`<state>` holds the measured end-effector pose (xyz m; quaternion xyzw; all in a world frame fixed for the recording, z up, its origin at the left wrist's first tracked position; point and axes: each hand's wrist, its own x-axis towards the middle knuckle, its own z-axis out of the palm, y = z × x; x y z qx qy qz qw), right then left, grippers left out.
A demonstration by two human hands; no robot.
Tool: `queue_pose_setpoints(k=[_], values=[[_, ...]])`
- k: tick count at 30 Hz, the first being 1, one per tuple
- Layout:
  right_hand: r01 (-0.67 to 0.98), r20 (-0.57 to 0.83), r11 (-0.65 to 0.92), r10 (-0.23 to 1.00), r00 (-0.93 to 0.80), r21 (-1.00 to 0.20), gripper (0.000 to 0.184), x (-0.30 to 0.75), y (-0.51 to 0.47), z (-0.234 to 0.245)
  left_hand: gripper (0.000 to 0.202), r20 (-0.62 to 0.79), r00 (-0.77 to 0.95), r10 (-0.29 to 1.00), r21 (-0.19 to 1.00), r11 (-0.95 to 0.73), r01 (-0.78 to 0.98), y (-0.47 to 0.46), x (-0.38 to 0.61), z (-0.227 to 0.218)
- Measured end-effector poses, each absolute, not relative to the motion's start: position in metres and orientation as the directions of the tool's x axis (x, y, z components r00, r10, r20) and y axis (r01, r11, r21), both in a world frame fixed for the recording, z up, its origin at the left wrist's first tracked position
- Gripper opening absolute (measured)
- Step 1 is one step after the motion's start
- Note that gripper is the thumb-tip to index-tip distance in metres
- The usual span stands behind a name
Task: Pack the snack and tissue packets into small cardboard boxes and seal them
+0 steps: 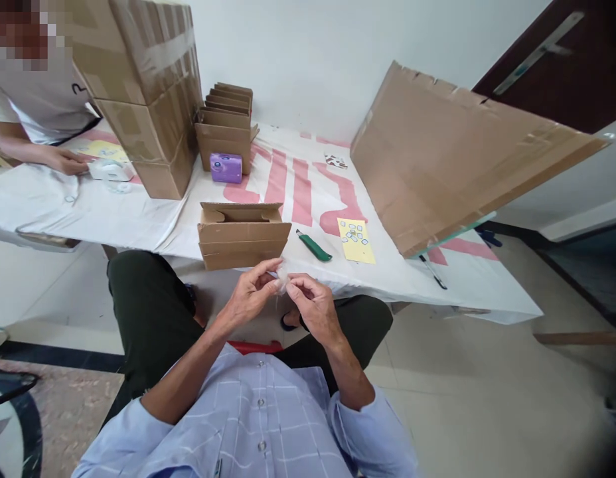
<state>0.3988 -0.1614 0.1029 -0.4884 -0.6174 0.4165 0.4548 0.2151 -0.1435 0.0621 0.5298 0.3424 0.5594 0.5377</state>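
Left hand and right hand pinch a clear scrap, its shape hard to make out, partly hidden by their fingers, box and knife just beyond.

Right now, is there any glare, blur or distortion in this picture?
Head view: light looks soft and even; tape on the stacked boxes shows a pale sheen; the wide lens seems to stretch the cardboard panel rightward; the lower-right corner is blurred; pixelation masks the upper left; the translucent material between left hand and right hand lacks clear detail.
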Motion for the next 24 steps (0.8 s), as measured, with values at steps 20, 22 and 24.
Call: queue_pose_setpoints(k=[20, 22, 24], values=[[0.046, 0.432, 0.431, 0.884, 0.178, -0.901, 0.019, 0.361, -0.192, 0.134, 0.024, 0.491, -0.172, 0.854, 0.764, -0.516, -0.386, -0.158, 0.174, 0.092], [0.032, 0.431, 0.431, 0.891, 0.145, -0.902, 0.019, 0.363, -0.191, 0.137, 0.025, 0.498, -0.18, 0.848, 0.754, -0.527, -0.392, -0.159, 0.166, 0.093], [0.009, 0.39, 0.39, 0.919, 0.06, -0.921, 0.021, 0.362, -0.191, 0.14, 0.024, 0.509, -0.163, 0.845, 0.739, -0.526, -0.422, -0.161, 0.161, 0.095]])
